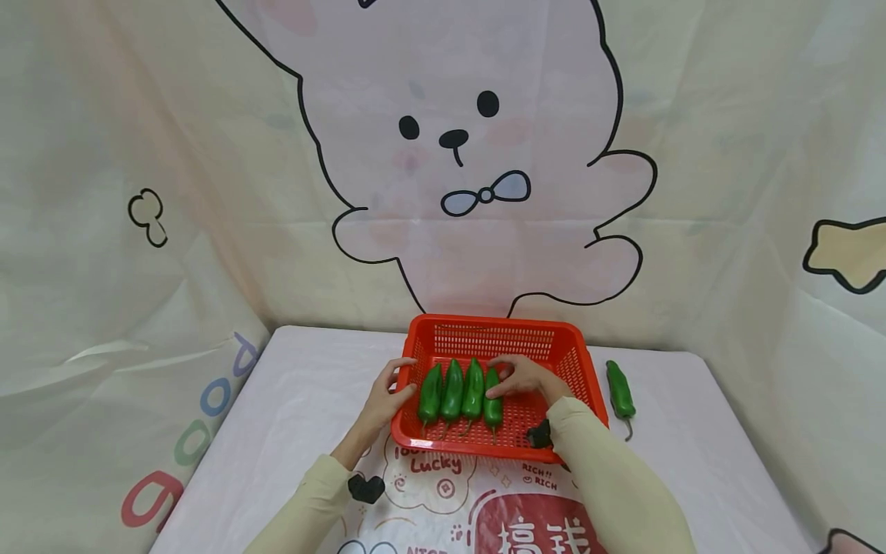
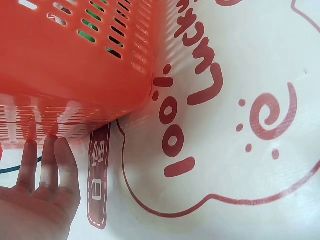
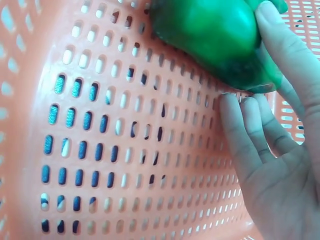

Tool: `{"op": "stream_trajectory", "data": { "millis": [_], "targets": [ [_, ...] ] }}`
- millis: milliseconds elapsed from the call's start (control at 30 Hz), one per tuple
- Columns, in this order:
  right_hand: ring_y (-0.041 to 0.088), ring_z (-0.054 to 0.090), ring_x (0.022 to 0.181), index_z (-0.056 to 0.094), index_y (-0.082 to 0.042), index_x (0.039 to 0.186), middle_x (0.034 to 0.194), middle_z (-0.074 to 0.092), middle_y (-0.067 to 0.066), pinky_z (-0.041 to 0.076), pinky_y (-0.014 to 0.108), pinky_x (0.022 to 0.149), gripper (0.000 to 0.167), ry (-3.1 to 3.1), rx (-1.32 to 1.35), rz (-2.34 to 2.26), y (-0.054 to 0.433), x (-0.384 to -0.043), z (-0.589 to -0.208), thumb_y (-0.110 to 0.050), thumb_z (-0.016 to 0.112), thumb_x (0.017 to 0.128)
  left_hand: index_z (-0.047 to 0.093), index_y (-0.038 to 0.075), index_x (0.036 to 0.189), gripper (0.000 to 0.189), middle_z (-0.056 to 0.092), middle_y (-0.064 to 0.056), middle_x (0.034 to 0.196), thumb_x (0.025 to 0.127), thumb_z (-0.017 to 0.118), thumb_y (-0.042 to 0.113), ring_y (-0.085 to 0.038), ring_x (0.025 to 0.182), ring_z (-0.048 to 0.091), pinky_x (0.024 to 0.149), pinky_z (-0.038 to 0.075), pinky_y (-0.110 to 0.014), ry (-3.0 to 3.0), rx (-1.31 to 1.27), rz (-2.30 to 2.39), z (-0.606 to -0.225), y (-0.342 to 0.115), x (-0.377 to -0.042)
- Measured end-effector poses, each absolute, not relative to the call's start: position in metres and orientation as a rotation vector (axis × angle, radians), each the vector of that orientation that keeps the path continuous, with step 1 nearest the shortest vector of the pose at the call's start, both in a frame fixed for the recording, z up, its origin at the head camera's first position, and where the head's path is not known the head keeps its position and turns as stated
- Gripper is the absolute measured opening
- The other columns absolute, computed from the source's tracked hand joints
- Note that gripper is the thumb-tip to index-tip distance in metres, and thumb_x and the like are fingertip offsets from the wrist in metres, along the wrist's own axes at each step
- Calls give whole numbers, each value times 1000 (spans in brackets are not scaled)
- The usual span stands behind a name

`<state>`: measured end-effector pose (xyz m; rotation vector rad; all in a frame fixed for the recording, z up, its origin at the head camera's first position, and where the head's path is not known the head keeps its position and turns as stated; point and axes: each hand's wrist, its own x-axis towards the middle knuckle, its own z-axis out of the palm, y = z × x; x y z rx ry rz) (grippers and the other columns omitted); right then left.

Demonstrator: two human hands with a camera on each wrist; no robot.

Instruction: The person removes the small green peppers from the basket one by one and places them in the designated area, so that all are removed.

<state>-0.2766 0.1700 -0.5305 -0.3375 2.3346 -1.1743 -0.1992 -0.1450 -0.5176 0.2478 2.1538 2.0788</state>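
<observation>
A red plastic basket [image 1: 594, 385] stands on the table, with several green peppers [image 1: 453, 388] side by side in it, stems toward me. My left hand [image 1: 379, 402] holds the basket's left side; in the left wrist view its fingertips touch the slotted outer wall. Inside the basket, my right hand [image 1: 526, 378] pinches the rightmost pepper [image 1: 493, 412] of the row. The right wrist view has the thumb against this green pepper [image 3: 215, 37], the other fingers bent near its end. Another green pepper [image 1: 621, 391] lies on the table right of the basket.
A white cloth [image 1: 304, 385] covers the table. A printed mat [image 1: 415, 504] with red lettering lies in front of the basket, partly under it. Behind the table hangs a backdrop [image 1: 457, 261] with a cartoon animal. Dark straps show at both wrists.
</observation>
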Motion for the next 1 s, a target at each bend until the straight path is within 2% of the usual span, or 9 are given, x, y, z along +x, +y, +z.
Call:
{"op": "stream_trajectory", "data": {
  "millis": [233,467,700,900,1000],
  "targets": [
    [28,55,97,55,2,140,112,57,18,58,36,76,67,2301,-305,-1186,171,-278,-528,-11,86,82,48,0,141,46,50,-37,129,97,58,-6,-46,105,62,78,59,-54,2159,248,2084,-516,-144,-199],
    [29,53,100,54,3,141,114,56,20,58,37,76,68,2262,-285,-1214,172,-278,-528,-9,86,82,50,3,140,44,51,-35,127,97,58,-5,-50,106,60,77,59,-53,2168,231,2086,-516,-143,-196],
    [32,53,102,49,1,146,117,52,22,60,48,76,75,2176,-159,-1330,169,-273,-530,-4,85,81,50,3,140,44,52,-34,127,97,58,-5,-52,106,60,77,59,-53,2172,237,2086,-516,-142,-195],
    [31,55,101,49,3,145,117,52,22,60,49,77,75,2187,-182,-1315,167,-272,-531,-5,86,81,50,2,140,44,51,-34,127,97,58,-5,-57,108,57,78,59,-55,2164,227,2091,-515,-142,-195],
    [33,54,105,49,3,144,120,51,23,60,50,77,74,2178,-191,-1319,166,-274,-530,-3,86,80,50,2,140,45,51,-34,127,97,58,-5,-58,109,57,78,58,-55,2157,224,2096,-515,-142,-195]
  ]
}}
